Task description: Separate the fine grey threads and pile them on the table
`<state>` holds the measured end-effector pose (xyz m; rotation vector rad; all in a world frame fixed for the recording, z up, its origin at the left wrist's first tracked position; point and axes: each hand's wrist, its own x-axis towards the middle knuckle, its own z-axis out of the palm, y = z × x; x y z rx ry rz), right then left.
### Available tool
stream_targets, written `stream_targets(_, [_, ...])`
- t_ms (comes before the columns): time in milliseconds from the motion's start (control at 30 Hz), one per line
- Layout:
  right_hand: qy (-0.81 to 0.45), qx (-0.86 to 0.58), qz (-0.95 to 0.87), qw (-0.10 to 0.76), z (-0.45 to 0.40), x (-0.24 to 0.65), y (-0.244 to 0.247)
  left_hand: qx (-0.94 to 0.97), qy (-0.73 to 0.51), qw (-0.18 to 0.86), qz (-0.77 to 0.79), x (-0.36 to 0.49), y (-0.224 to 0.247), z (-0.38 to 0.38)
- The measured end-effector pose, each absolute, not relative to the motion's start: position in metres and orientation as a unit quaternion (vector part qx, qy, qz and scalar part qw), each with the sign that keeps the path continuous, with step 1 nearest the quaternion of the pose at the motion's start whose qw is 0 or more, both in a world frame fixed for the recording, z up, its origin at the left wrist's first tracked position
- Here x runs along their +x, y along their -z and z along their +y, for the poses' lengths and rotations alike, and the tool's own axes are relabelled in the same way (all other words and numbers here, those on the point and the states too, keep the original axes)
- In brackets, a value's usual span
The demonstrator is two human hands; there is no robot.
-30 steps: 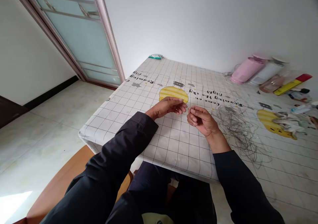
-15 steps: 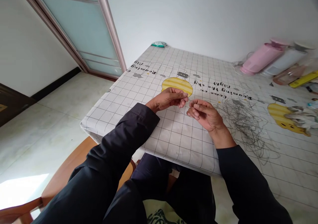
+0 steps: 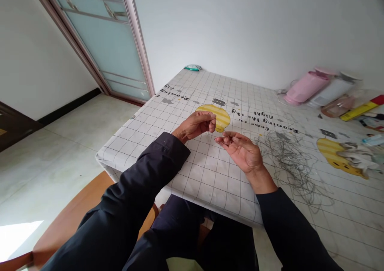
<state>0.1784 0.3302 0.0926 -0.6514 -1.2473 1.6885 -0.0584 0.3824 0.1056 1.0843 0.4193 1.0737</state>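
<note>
The right hand (image 3: 245, 153), fingers apart, has drawn off from the pinched left hand (image 3: 196, 125), both holds unclear, seemingly pausing joint work

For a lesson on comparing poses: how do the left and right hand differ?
The left hand closes its thumb against curled fingers; the right hand shows its palm, its fingers straighter. The left hand hides part of the yellow print; the right hand is nearer the tangle of dark strands. Both are bare, come from dark sleeves and are over the checked tablecloth.
</note>
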Motion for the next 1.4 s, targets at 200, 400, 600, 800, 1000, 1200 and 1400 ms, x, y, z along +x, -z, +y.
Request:
stream_targets(200, [-0.684,-0.234,-0.540,0.431,0.323,0.171,-0.097,0.495,-0.503,0.688,0.170,-0.060,-0.108,0.382])
stream_targets(400, [-0.691,-0.211,-0.526,0.450,0.319,0.171,-0.098,0.484,-0.496,0.701,0.169,-0.061,-0.108,0.380])
stream_targets(600, [-0.696,-0.237,-0.539,0.411,0.319,0.180,-0.105,0.511,-0.450,0.712,0.169,-0.071,-0.109,0.380])
stream_targets(800, [-0.739,-0.293,-0.532,0.292,0.322,0.192,-0.108,0.553,-0.420,0.698,0.172,-0.083,-0.115,0.380])
stream_targets(1000, [-0.738,-0.346,-0.527,0.240,0.323,0.197,-0.107,0.609,-0.372,0.664,0.223,-0.095,-0.121,0.382])
stream_targets(1200, [-0.716,-0.402,-0.525,0.224,0.327,0.203,-0.108,0.664,-0.291,0.628,0.282,-0.108,-0.118,0.388])
stream_targets(1400, [-0.702,-0.433,-0.514,0.237,0.330,0.198,-0.103,0.664,-0.345,0.557,0.360,-0.102,-0.105,0.397])
